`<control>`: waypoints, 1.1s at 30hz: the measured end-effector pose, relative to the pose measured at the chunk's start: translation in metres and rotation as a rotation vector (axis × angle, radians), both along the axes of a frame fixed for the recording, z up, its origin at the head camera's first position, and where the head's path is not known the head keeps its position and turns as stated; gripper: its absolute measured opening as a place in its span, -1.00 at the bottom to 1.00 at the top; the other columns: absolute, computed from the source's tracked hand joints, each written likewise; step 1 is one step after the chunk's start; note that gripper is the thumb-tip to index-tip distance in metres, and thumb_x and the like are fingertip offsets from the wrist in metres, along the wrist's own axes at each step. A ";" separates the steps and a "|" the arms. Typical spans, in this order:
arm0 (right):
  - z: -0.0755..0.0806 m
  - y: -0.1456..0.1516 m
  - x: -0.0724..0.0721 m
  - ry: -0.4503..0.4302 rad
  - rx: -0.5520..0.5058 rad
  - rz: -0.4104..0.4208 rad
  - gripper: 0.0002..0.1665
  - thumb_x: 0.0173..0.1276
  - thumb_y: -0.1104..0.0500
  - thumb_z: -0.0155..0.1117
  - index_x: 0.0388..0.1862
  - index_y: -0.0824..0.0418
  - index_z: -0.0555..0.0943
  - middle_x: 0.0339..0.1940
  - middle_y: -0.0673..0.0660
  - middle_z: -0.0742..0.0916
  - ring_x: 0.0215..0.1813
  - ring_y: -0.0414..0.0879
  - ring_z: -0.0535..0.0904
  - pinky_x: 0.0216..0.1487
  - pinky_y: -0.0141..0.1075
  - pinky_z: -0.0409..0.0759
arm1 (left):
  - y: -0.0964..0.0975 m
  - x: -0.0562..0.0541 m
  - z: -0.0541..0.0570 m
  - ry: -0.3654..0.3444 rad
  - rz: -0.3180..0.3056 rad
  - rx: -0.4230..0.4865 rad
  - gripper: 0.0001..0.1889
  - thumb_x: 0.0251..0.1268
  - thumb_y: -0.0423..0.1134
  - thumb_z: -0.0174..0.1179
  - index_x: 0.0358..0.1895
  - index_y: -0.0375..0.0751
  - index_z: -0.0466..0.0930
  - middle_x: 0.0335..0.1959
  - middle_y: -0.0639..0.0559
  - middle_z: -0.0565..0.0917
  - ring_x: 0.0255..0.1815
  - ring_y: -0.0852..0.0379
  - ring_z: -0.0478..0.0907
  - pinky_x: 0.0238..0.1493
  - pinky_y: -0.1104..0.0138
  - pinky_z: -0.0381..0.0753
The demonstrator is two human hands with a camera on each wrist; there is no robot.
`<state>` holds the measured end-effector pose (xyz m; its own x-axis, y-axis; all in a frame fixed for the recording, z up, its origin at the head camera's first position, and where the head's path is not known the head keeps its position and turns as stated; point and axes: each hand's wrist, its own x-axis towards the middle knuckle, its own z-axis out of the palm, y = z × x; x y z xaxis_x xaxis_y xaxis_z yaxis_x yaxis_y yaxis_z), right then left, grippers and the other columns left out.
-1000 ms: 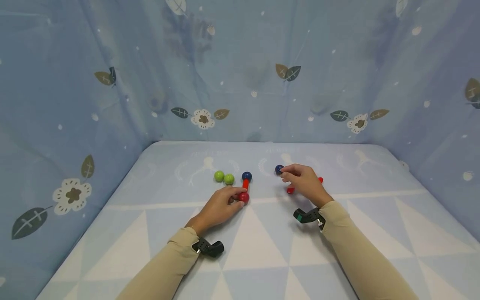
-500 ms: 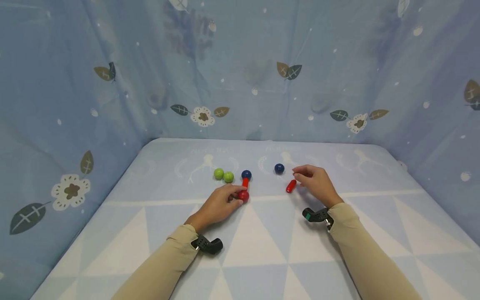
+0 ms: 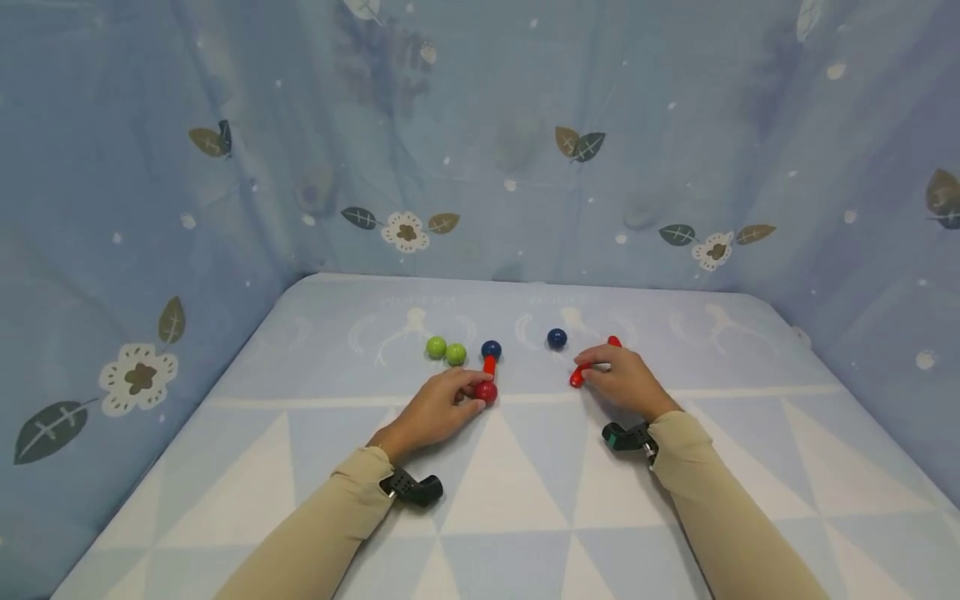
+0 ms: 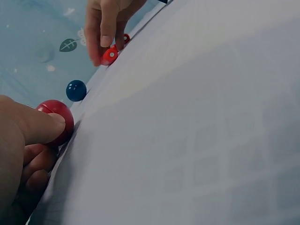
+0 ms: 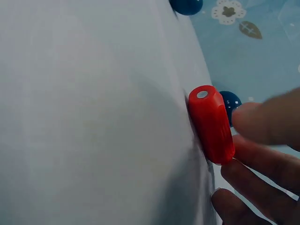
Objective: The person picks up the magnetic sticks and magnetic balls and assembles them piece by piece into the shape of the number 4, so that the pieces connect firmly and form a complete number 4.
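Observation:
My left hand pinches a glossy red ball on the table; in the left wrist view the thumb lies across the red ball. A red rod runs from this ball to a dark blue ball, the three in one line. My right hand is over a second red rod, its fingertips right at it. In the right wrist view that red rod shows a silvery spot on its end, thumb and fingers spread beside it. Another red rod lies behind the right hand, partly hidden.
Two green balls sit left of the joined pieces. A loose dark blue ball lies farther back, between the hands. A patterned cloth covers the table, and a blue curtain hangs behind and at the sides.
The right hand first drew back rightward from the loose blue ball, then came down to the nearer red rod. The left hand has kept its hold on the red ball.

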<state>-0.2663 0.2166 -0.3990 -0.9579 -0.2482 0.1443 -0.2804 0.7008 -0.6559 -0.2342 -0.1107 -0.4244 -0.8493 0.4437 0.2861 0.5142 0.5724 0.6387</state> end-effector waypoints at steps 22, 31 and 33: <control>0.000 -0.004 -0.004 0.011 0.141 0.035 -0.77 0.32 0.22 0.40 -0.05 0.21 0.73 -0.06 0.11 0.73 0.06 0.07 0.58 0.14 0.04 0.54 | 0.005 -0.003 0.000 0.028 -0.002 -0.016 -0.57 0.30 -0.30 0.35 0.24 -0.14 0.60 -0.03 0.08 0.64 -0.10 0.20 0.57 -0.05 0.26 0.54; 0.003 -0.007 -0.002 -0.178 -0.089 0.059 -0.76 0.32 0.11 0.44 -0.08 0.15 0.68 -0.13 0.07 0.74 -0.11 0.01 0.59 -0.07 -0.16 0.52 | 0.003 0.000 0.000 0.036 -0.007 -0.008 -0.58 0.32 -0.23 0.35 0.23 -0.15 0.61 -0.06 0.08 0.64 -0.11 0.19 0.58 -0.05 0.25 0.52; 0.003 -0.007 -0.003 -0.228 -0.148 0.078 -0.73 0.33 0.11 0.44 -0.05 0.19 0.67 -0.12 0.10 0.75 -0.16 0.01 0.59 -0.14 -0.20 0.52 | 0.003 0.000 0.000 0.042 -0.006 -0.003 -0.59 0.33 -0.23 0.34 0.23 -0.16 0.61 -0.07 0.08 0.64 -0.11 0.18 0.57 -0.05 0.25 0.52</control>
